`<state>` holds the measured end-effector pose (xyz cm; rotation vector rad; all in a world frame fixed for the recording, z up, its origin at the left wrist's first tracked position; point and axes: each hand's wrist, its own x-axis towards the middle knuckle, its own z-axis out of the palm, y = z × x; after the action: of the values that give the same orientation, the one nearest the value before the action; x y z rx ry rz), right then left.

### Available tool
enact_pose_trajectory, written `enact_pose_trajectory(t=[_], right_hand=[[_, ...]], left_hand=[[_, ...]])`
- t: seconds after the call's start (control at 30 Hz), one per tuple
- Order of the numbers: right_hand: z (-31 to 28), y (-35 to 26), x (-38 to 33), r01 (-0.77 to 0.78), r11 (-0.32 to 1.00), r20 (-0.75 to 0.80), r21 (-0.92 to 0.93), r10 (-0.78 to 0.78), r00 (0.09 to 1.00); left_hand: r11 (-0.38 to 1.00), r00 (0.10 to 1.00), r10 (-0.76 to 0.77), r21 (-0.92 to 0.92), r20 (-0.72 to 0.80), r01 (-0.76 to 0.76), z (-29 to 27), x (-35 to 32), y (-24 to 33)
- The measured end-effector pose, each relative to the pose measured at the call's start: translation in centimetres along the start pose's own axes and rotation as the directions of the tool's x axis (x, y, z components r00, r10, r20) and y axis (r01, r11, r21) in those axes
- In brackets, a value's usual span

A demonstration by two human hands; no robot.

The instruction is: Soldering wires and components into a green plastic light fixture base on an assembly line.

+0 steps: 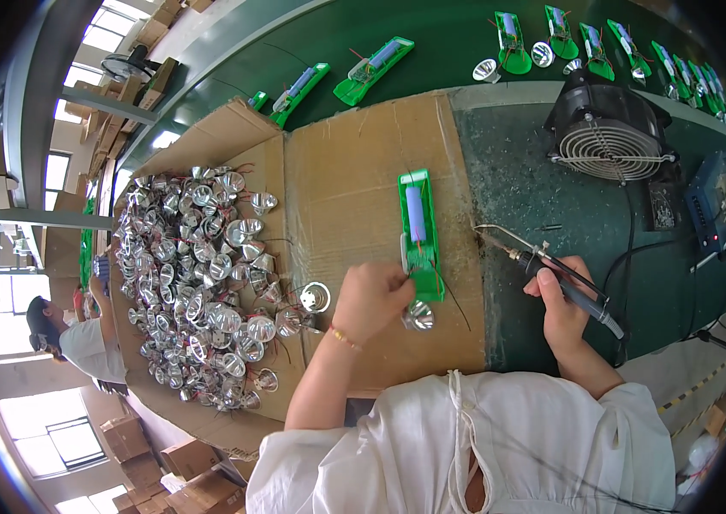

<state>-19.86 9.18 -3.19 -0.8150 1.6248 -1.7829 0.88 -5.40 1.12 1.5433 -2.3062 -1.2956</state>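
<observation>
Meanwhile, at a green worktop (517, 206) covered in part by a cardboard sheet (346, 171), a person in a white top worked over a green board (421, 233) that lay near the sheet's right edge, a blue cell (415, 214) fixed along its length. The left hand (371, 300) rested at the board's near end, fingers curled and pressed against its edge, with a silver reflector (418, 317) just beside the fingertips and touching the board's lower corner. The right hand (561, 310) was closed around the dark handle of a soldering iron (543, 267), its thin tip pointing left toward the board but held apart from it, over the bare green surface. A heap of reflectors (200, 283) with fine wires covered the left part of the sheet, and one lone reflector (315, 297) lay between the heap and the left hand. A black fan (609, 133) stood at the worktop's far right, with a blue unit (716, 201) beside it near the right edge. More green boards (373, 70) lay in a row along the far edge. Another person (80, 338) in white sat beyond the left edge.
</observation>
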Motion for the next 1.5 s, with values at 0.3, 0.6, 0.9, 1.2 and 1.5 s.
enact_pose_trajectory(t=[0.3,0.6,0.9,1.2,1.5], right_hand=[[0.4,0.8,0.3,-0.112,0.992,0.016,0.064,0.111,0.994],[0.0,0.2,0.8,-0.129,0.988,0.05,0.082,0.125,0.991],[-0.1,0.1,0.9,-0.053,0.999,0.006,0.009,0.053,0.999],[0.8,0.6,0.1,-0.054,0.998,0.014,0.032,0.054,0.998],[0.5,0.8,-0.3,-0.022,0.999,0.006,-0.036,0.023,1.0]], left_hand=[[0.925,0.612,0.356,0.361,-0.707,-0.121,-6.3,22.4,4.6],[0.834,0.758,0.481,0.497,-0.44,-0.241,-7.5,17.4,0.1],[0.924,0.732,0.346,0.347,-0.587,-0.158,-4.5,0.4,-1.2],[0.637,0.614,-0.198,0.376,-0.764,0.673,-14.9,6.7,-6.9],[0.995,0.828,0.096,0.085,-0.552,-0.059,-11.5,5.6,-4.6]])
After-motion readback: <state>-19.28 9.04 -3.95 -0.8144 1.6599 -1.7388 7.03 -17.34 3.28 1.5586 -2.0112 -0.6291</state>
